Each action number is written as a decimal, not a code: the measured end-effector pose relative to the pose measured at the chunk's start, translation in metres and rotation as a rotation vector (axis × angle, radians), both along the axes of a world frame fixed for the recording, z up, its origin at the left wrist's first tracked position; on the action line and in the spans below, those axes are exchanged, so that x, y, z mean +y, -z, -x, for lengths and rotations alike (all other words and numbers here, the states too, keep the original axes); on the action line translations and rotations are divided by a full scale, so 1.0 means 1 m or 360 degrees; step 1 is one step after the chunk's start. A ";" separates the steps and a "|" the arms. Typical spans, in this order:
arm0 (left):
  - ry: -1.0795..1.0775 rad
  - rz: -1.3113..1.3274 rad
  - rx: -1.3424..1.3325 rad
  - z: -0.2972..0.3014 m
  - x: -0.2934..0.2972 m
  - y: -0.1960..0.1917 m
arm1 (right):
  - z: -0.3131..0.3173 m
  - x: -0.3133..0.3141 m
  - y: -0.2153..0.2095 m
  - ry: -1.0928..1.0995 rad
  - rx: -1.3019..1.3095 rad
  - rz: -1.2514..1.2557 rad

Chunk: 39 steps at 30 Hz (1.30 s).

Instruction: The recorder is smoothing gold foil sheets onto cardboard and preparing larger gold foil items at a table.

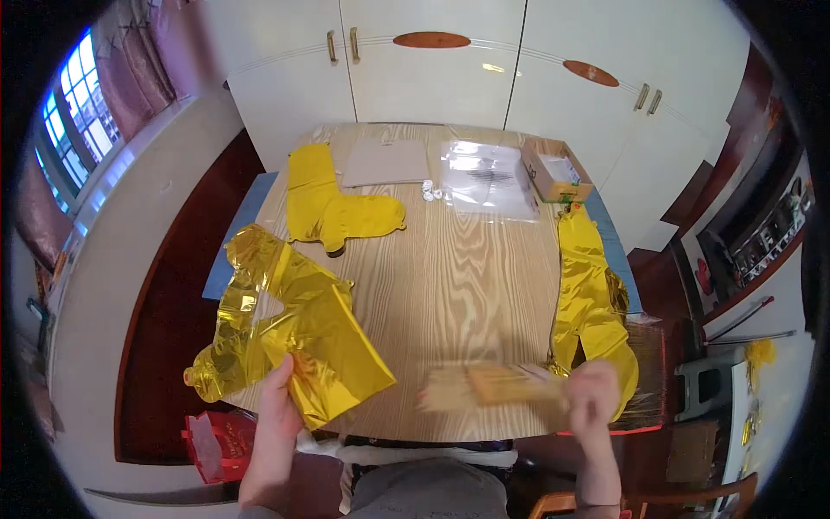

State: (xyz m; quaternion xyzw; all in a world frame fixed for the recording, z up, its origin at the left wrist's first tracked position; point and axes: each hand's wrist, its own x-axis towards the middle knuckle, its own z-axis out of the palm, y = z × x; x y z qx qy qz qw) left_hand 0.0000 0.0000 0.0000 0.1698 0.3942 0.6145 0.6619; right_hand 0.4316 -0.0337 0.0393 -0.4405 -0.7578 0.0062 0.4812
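Steady the gold foil (339,333) clamped in the left hand (278,391) toward eight o'clock, lightly guiding the blurred tan object (501,385) clasped well apart in the right hand (594,394) at four.

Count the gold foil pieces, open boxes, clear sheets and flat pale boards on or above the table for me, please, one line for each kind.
Gold foil pieces: 3, one of them in the left hand
Open box: 1
Clear sheet: 1
Flat pale board: 1
Total: 6
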 end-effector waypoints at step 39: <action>0.0963 0.0146 0.0456 -0.132 0.044 0.020 | 0.029 0.066 0.076 -0.0366 -0.1006 0.0649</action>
